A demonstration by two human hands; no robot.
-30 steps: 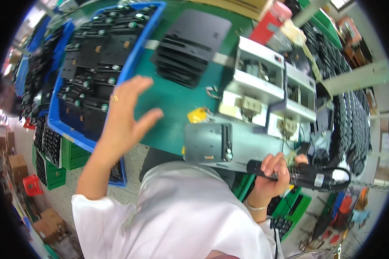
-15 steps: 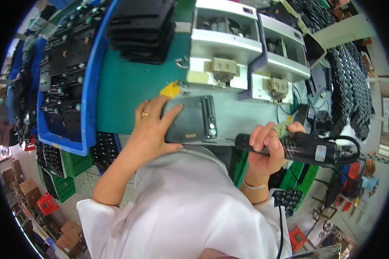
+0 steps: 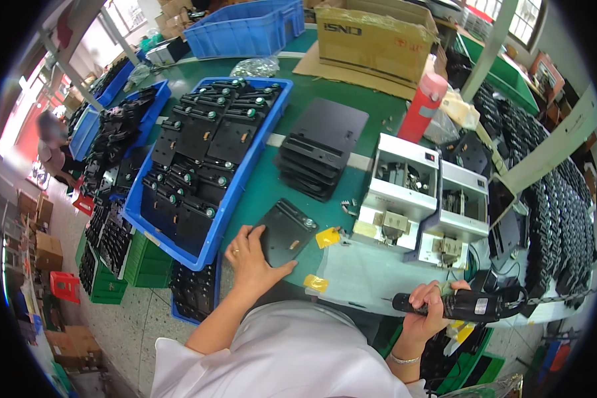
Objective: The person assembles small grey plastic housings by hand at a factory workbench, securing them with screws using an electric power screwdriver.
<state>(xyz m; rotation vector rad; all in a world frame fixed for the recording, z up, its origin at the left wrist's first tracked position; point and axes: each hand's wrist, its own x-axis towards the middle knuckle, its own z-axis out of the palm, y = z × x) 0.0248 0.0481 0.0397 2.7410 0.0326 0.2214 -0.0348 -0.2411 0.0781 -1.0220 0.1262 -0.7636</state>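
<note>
My left hand (image 3: 253, 265) grips a flat black plastic panel (image 3: 285, 240) by its near left edges, thumb and fingers apart around the corner. The panel is tilted, with a ribbed strip and a round silver part along its far side and a small copper-coloured piece on its face. My right hand (image 3: 426, 308) is wrapped round a black electric screwdriver (image 3: 467, 304), whose thin bit points left over the table's near edge. Yellow tags (image 3: 327, 237) lie just right of the panel. A stack of black panels (image 3: 325, 142) stands beyond it.
A blue crate (image 3: 209, 255) of similar panels stands at left. Two white box-shaped machines (image 3: 404, 174), resembling screw feeders, stand at right, with a red bottle (image 3: 422, 106) behind. Farther back are a cardboard box (image 3: 371, 46) and a blue bin (image 3: 245, 33). Another person (image 3: 53, 146) is at far left.
My view has lifted and turned left. My left hand has moved the panel from the pale mat toward the blue crate and turned it. The right hand still holds the screwdriver.
</note>
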